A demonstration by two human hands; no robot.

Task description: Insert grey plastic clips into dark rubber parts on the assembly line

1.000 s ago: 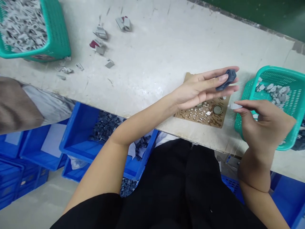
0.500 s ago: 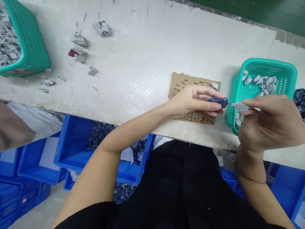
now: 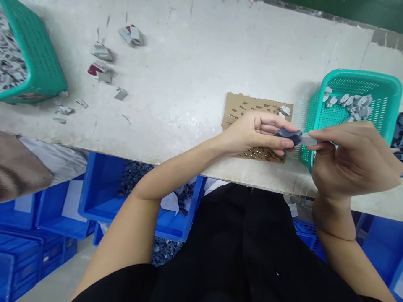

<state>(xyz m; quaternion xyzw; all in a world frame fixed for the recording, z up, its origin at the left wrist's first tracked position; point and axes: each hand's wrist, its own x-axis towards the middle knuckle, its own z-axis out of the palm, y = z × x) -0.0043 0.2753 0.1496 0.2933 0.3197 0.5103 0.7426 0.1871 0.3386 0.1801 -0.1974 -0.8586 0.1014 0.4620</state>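
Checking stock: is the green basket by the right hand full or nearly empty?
Nearly empty: the green basket holds a thin scatter of grey parts near its back wall, mesh bare elsewhere.

Open table in the middle, crowded edges on both sides.

The wide middle of the white table (image 3: 201, 63) is bare, so a hand can pass there freely toward the far edge. On the right, the green basket (image 3: 382, 84) blocks the way, and the cardboard sheet (image 3: 242, 105) with small metal pieces lies just beside it. The left hand (image 3: 255, 132) and right hand (image 3: 349, 159) meet above the gap between the cardboard and the basket and close this gap. On the far left, a second green basket (image 3: 37, 63) and some scattered grey parts (image 3: 100, 52) near it narrow the passage. Below the table edge, blue bins (image 3: 103, 188) fill the floor space.
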